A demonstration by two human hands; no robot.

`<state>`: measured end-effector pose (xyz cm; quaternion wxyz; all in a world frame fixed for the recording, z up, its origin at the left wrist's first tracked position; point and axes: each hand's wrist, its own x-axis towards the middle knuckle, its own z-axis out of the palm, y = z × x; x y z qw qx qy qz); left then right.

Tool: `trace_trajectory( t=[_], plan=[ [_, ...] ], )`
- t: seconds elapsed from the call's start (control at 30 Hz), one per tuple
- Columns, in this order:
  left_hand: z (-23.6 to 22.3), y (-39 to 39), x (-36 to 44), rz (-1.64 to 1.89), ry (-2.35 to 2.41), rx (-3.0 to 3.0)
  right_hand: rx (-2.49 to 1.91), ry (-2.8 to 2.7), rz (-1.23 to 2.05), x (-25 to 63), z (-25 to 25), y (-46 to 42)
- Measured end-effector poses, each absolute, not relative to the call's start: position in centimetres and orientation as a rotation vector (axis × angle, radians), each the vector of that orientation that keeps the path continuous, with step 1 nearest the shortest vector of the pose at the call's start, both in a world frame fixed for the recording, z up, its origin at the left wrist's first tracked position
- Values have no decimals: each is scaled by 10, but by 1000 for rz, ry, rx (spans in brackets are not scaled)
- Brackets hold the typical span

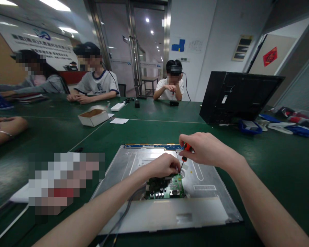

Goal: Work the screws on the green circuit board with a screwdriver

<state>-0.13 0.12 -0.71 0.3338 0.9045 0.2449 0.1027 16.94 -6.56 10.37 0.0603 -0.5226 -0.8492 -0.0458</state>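
Note:
My right hand [203, 149] is closed around the orange and black handle of a screwdriver [184, 158]. Its shaft points down at the upper right corner of a green circuit board [176, 187]. Close beside the shaft's tip, my left hand [166, 165] has its fingers pinched together; what they hold, if anything, is hidden. The board sits on the silver metal back of a flat display panel [206, 199], which lies on the green table. Along the panel's far edge runs a blue circuit strip [149, 146]. Dark cables pass under my left forearm.
A black monitor housing [237, 97] stands at the right, with blue and white gloves [293, 127] near it. An open white box [93, 117] and paper [119, 121] lie beyond the panel. Several people sit around the table; one opposite works with a screwdriver. Another person's hand [9, 127] rests at left.

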Motion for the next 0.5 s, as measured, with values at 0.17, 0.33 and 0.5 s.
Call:
trace_trajectory(
  t=[0.17,0.33,0.5],
  plan=[
    [-8,0,0,290,651,2345,-1485,-2593,-43,171,103,-68],
    [-9,0,1,307,654,2332,-1470,-2589,-40,169,103,-70],
    [-10,1,1,302,653,2332,-1576,-2557,-117,167,103,-66]
  ],
)
